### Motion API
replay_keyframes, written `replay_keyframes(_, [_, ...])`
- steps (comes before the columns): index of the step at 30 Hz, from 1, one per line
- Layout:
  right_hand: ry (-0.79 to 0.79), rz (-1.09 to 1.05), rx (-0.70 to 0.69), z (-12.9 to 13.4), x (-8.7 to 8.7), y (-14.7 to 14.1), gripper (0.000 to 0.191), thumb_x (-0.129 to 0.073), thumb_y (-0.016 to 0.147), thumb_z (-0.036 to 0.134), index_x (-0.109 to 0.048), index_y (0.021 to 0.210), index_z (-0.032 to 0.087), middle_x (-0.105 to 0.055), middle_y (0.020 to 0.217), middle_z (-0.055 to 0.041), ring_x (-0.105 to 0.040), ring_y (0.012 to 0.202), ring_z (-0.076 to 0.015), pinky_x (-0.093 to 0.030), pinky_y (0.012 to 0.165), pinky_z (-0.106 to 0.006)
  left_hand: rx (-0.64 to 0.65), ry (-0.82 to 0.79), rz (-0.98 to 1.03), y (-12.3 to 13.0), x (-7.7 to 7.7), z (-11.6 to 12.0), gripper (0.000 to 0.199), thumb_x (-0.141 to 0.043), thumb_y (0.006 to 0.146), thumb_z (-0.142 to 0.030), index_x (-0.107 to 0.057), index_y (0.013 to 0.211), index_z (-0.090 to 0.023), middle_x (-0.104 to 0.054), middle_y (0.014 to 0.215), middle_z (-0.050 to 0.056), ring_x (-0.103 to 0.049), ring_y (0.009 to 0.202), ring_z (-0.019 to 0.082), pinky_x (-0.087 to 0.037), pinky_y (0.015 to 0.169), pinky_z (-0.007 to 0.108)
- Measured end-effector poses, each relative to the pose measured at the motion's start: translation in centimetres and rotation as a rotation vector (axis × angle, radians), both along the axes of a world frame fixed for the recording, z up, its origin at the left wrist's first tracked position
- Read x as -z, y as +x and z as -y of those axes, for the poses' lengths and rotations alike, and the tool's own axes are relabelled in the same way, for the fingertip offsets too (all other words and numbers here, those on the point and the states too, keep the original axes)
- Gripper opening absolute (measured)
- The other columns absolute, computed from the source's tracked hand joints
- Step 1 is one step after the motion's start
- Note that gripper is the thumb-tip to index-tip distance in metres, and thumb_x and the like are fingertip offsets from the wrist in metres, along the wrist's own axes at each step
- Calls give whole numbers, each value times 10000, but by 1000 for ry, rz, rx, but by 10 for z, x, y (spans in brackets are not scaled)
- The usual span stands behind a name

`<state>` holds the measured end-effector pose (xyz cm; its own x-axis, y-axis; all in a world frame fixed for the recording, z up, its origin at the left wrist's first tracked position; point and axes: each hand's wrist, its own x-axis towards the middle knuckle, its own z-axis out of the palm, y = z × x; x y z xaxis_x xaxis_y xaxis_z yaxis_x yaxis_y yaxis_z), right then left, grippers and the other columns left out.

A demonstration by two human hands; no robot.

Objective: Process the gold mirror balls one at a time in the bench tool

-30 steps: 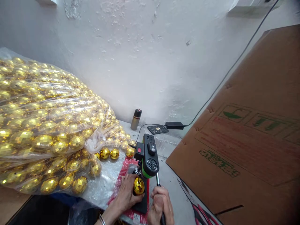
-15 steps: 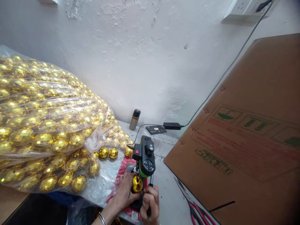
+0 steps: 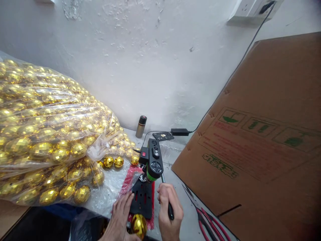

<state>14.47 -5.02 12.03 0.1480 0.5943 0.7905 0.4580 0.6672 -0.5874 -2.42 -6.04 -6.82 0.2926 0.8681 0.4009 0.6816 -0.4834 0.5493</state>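
A small black bench drill press [image 3: 154, 160] with a green band stands on the table, its slotted black base plate [image 3: 141, 197] bare under the drill head. Beside the plate's near left corner is my left hand [image 3: 120, 216], fingers stretched along the plate's edge. A shiny gold faceted ball [image 3: 138, 226] sits between its thumb and fingers, close to the table's front edge. My right hand [image 3: 171, 209] is wrapped round the drill press's lever [image 3: 171, 212], whose black end sticks out of the fist.
A big clear bag of gold balls [image 3: 50, 127] fills the left. Several loose balls [image 3: 108, 162] lie near its mouth. At the back stand a small bottle [image 3: 141, 126], a phone [image 3: 163, 136] and a power adapter [image 3: 180, 132]. Red-handled shears [image 3: 209, 222] lie beside a large carton [image 3: 250, 134].
My left hand has drawn the gold ball from under the drill head toward the front edge, uncovering the base plate. My right hand, still on the lever, has shifted right and up.
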Motion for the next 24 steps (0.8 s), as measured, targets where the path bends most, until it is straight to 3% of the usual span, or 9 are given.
replay_keyframes(1, [8,1,-1,1,4,-1,275,-432,1032,153,-518,778,211,-501,698,21,-487,583,-101,-417,531,-206,-63,36,-11,-5,-7,-6,995,-695,781,-729,-339,1579,-251,-477,1575,186,-496,1392,418,-447,1102,536])
replay_keyframes(3, [17,3,0,2,10,-2,271,-429,1029,141,-511,780,212,-500,705,21,-485,583,-100,-417,531,-203,-274,63,-52,-14,-30,-33,664,-527,967,-543,-394,1542,-240,-493,1560,173,-489,1395,374,-416,1122,537])
replay_keyframes(5, [11,9,4,4,12,-2,258,-431,1025,135,-514,793,213,-508,713,22,-488,583,-97,-419,534,-198,-428,8,-140,-21,-57,-72,479,-485,977,-304,-515,1440,-182,-556,1475,198,-495,1365,369,-394,1124,552])
replay_keyframes(8, [6,18,8,5,12,-1,249,-432,1023,130,-515,803,213,-516,721,20,-497,591,-97,-425,543,-195,-421,-96,-190,-31,-88,-126,442,-490,863,-88,-613,1283,-152,-650,1311,200,-558,1264,352,-419,1084,537])
replay_keyframes(11, [14,19,2,5,12,-1,250,-430,1022,125,-516,804,211,-519,726,17,-497,594,-96,-425,546,-192,-384,-153,-163,-38,-99,-153,367,-510,823,-57,-656,1149,-143,-700,1149,203,-626,1152,344,-461,1027,501])
replay_keyframes(14, [3,-7,-15,4,10,-1,264,-428,1028,141,-523,790,209,-520,721,20,-491,592,-94,-417,546,-193,-361,-211,-105,-37,-101,-149,318,-571,860,-163,-629,1171,-132,-722,1061,190,-665,1082,352,-492,978,495])
replay_keyframes(17, [-52,-55,-3,4,1,-2,283,-432,1038,179,-523,772,211,-504,702,30,-475,577,-92,-396,530,-196,-325,-285,25,-24,-95,-126,445,-600,909,-387,-557,1282,-147,-743,1070,143,-709,1011,310,-547,899,429])
replay_keyframes(22, [-103,-57,53,1,-23,-3,346,-453,1047,250,-489,705,214,-472,644,44,-466,555,-89,-387,524,-197,-100,-567,850,11,-66,-78,613,-674,812,-610,-569,1235,-179,-756,1136,108,-722,1036,258,-566,896,363])
replay_keyframes(24, [-99,-46,61,1,-29,-3,365,-454,1049,264,-478,688,214,-469,629,45,-463,544,-89,-386,517,-198,-87,-599,971,21,-53,-67,621,-691,781,-647,-580,1182,-184,-749,1168,123,-710,1086,271,-559,938,384])
